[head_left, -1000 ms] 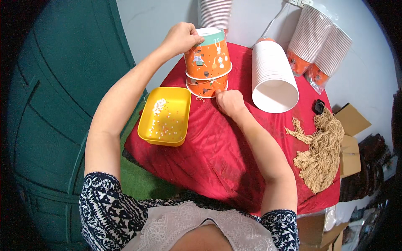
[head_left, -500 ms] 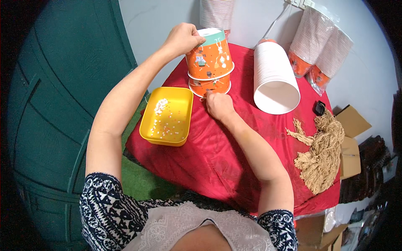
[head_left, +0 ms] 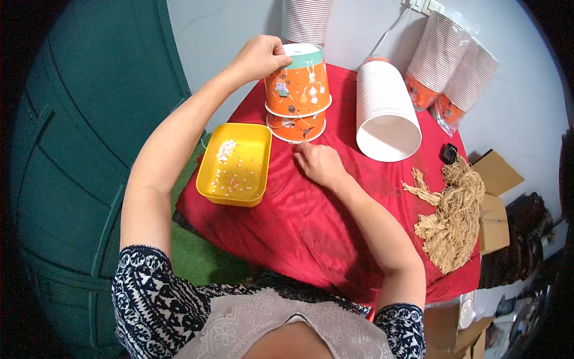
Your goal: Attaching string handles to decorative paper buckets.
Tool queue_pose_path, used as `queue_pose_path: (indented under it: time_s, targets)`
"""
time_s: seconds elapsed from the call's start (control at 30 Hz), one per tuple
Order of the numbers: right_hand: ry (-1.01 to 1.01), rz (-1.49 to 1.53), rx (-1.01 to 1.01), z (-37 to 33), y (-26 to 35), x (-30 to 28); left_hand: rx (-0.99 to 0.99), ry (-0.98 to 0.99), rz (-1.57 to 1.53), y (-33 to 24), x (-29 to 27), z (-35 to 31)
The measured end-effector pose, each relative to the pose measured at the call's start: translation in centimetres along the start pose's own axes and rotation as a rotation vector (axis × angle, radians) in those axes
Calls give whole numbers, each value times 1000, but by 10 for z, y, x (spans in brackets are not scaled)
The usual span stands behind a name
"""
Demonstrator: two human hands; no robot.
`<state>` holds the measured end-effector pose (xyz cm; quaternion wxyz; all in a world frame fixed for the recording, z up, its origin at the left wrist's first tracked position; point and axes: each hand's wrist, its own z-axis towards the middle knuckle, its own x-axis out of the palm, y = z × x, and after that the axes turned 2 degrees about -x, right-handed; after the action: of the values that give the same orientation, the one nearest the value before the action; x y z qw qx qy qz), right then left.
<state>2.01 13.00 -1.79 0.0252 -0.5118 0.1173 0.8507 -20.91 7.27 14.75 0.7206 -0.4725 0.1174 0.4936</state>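
Note:
Two orange paper buckets with a green band (head_left: pixel 302 90) stand upside down, one nested over the other, at the back of the red cloth. My left hand (head_left: pixel 262 58) pinches the top edge of the upper one. Just in front of the lower rim is my right hand (head_left: pixel 321 165), its fingers curled together on the cloth. A bit of thin light cord seems to show by its fingertips, but what they hold is too small to make out. Left of the buckets, a yellow plastic box (head_left: pixel 254 173) contains small white and pinkish beads (head_left: pixel 226 151).
To the right, a nested stack of white paper buckets (head_left: pixel 385 96) lies on its side. Bagged bucket stacks (head_left: pixel 439 51) lean against the wall, and another stack (head_left: pixel 306 21) stands behind. A bundle of tan yarn (head_left: pixel 451 221) lies at the right edge, near cardboard boxes (head_left: pixel 495 221).
My right hand has drawn slightly away from the lower rim toward me and right. My left hand keeps its place on the upper bucket. The whole view has shifted a little.

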Motion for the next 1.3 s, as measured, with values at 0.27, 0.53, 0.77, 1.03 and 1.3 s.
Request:
queue_pose_path:
  time_s: [0.27,0.53,0.77,1.03,1.3]
  targets:
    - [87,185,-91,-70,39,-58,138,-38,132,-17,1,-6]
    - [-11,301,128,-127,30,-76,153,-81,190,-23,20,-12]
    - [-116,387,216,-132,24,-73,113,-38,259,-17,38,-22]
    - [-127,361,149,-133,23,-72,92,1,272,-22,43,-30]
    - [-132,361,157,-134,22,-73,93,13,304,-18,47,-28]
